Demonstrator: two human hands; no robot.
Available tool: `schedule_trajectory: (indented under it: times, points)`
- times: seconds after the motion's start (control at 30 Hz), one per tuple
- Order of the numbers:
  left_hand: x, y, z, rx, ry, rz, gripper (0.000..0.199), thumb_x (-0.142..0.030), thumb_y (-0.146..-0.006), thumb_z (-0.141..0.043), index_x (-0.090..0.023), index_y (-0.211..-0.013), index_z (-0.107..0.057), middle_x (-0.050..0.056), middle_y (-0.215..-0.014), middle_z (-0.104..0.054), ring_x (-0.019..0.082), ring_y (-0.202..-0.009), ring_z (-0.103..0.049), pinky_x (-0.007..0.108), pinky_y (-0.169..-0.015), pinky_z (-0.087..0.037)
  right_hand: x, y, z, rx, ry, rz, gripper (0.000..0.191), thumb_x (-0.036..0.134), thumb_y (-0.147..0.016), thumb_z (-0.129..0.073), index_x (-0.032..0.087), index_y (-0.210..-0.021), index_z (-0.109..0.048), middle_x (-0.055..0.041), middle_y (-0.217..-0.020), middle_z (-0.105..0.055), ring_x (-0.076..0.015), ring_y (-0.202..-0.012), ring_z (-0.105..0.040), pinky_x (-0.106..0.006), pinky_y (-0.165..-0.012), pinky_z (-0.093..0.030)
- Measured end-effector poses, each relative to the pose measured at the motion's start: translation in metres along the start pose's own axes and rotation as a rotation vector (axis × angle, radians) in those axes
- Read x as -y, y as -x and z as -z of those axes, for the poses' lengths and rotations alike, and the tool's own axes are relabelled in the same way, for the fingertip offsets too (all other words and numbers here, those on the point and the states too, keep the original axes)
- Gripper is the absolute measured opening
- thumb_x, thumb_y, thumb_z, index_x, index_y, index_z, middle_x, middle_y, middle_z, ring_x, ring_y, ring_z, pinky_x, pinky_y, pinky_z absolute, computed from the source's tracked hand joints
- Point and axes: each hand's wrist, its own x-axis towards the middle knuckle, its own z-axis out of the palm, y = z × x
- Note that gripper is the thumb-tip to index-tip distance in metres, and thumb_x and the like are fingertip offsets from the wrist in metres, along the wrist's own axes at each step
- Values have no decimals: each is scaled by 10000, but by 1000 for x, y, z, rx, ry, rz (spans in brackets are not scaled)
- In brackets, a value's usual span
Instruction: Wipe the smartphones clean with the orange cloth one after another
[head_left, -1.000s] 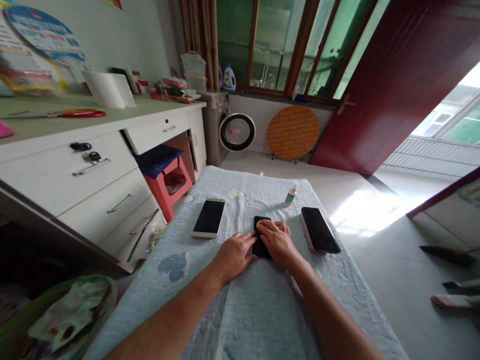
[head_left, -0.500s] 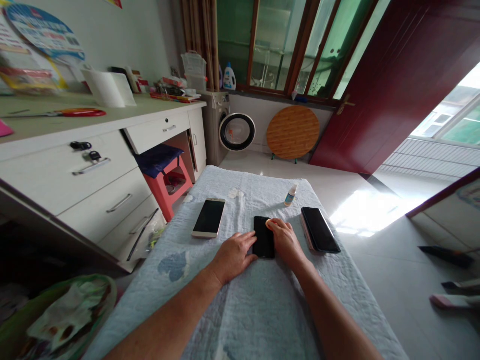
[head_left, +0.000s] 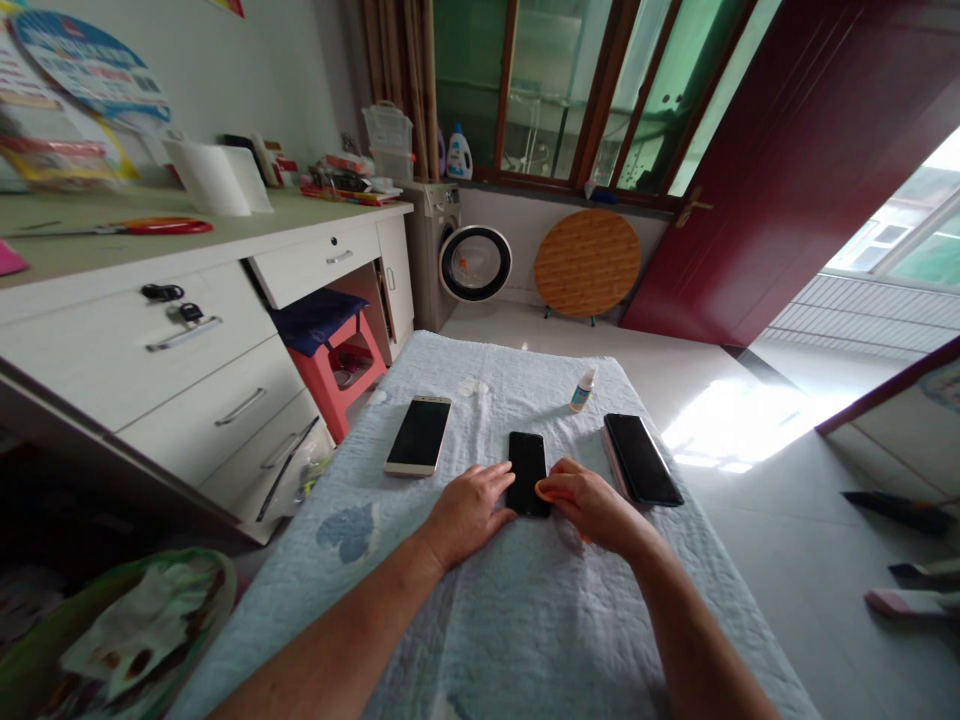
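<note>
A black smartphone (head_left: 527, 465) lies face up on the cloth-covered table in front of me. My left hand (head_left: 471, 505) rests at its left edge, fingers stretched out and fingertips touching the side, thumb near the lower corner. Pinched in my right hand (head_left: 589, 500) is an orange cloth (head_left: 545, 491), mostly hidden by the fingers, pressed against the screen's lower right part. To the left lies a gold-and-white smartphone (head_left: 420, 436) with a dark screen. On the right a black smartphone in a case (head_left: 642, 460) lies face up. A small spray bottle (head_left: 581, 390) stands behind, towards the right.
A pale blue quilted cloth (head_left: 510, 620) covers the table. On the left are a white desk (head_left: 202, 350), a red stool (head_left: 337, 370) and a green bin (head_left: 217, 600) with waste in it. Beyond stand a washing machine (head_left: 427, 215) with its door open and a round wooden board (head_left: 587, 262).
My right hand has slid the orange cloth down the phone's right side, from near the top to near the bottom. My left hand and the other things on the table stay in place.
</note>
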Motion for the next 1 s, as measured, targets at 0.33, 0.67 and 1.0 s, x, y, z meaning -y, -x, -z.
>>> schedule_trajectory:
  times: [0.33, 0.67, 1.0]
  points:
    - [0, -1, 0, -4, -33, -4, 461, -286, -822, -682, -181, -1258, -576, 86, -1388, -524, 255, -1215, -530, 381, -1054, -411, 7, 4, 2, 154, -41, -30, 211, 143, -808, -552, 209, -869, -743, -24, -877, -590, -116, -791, -593, -226, -785, -456]
    - [1, -3, -3, -28, -8, -2, 329, -228, -923, -519, -189, -1239, -600, 64, -1357, -556, 219, -1202, -539, 352, -1051, -409, 30, -2, -18, 58, 86, 10, 147, 227, -878, -571, 201, -864, -715, -21, -880, -578, -123, -824, -557, -229, -792, -403]
    - [3, -2, -1, -5, 31, -10, 359, -250, -919, -524, -212, -1271, -582, 66, -1372, -542, 225, -1225, -523, 365, -1060, -392, 42, -6, -35, 29, 211, 9, 177, 211, -905, -520, 217, -898, -696, -22, -899, -580, -113, -792, -551, -206, -691, -362]
